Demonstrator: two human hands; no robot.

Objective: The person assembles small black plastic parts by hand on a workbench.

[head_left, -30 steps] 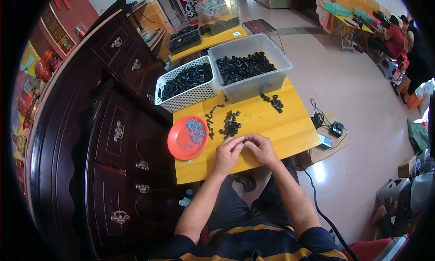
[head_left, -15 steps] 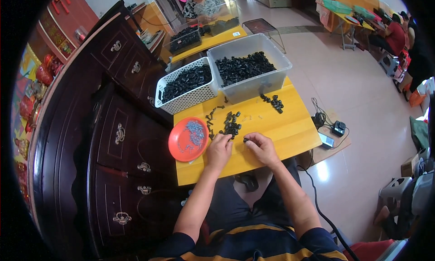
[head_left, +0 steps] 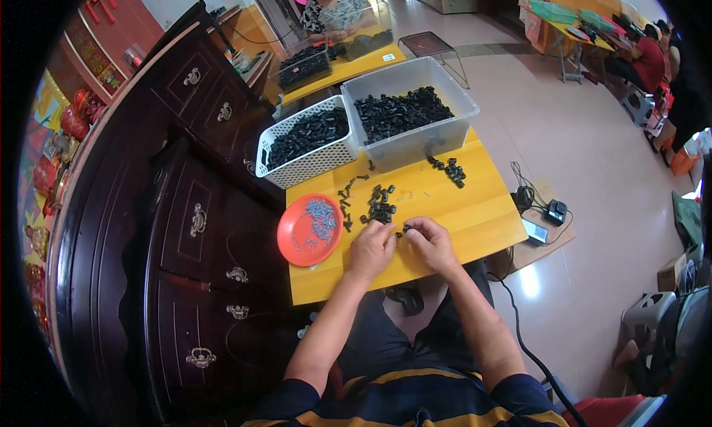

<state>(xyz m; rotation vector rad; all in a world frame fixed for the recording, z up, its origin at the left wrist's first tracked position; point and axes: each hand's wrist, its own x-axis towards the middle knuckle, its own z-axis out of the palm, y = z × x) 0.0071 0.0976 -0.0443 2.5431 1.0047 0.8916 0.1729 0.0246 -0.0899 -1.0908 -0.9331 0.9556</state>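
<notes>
At the near side of the yellow table (head_left: 475, 223), my right hand (head_left: 434, 245) pinches a small black plastic part (head_left: 406, 228) between thumb and fingers. My left hand (head_left: 373, 250) is closed close beside it, its fingertips pointing at the right hand; what it holds is hidden. A tiny dark piece (head_left: 399, 234) shows between the two hands. Just beyond my left fingers lies a loose pile of black plastic parts (head_left: 381, 204). Left of that, thin black pieces (head_left: 345, 204) are strewn next to a red plate (head_left: 288, 253) bearing small silvery metal pieces (head_left: 321, 218).
A white perforated basket (head_left: 315, 162) and a clear plastic bin (head_left: 415, 154), both full of black parts, stand at the table's far side. Another small group of black parts (head_left: 454, 173) lies right. A dark wooden cabinet (head_left: 222, 241) borders the left. Beyond, a person (head_left: 334, 11) sits at another table.
My left hand has moved right, nearer to my right hand, and its fingers have left the edge of the pile. The right hand stays almost in place with the black part.
</notes>
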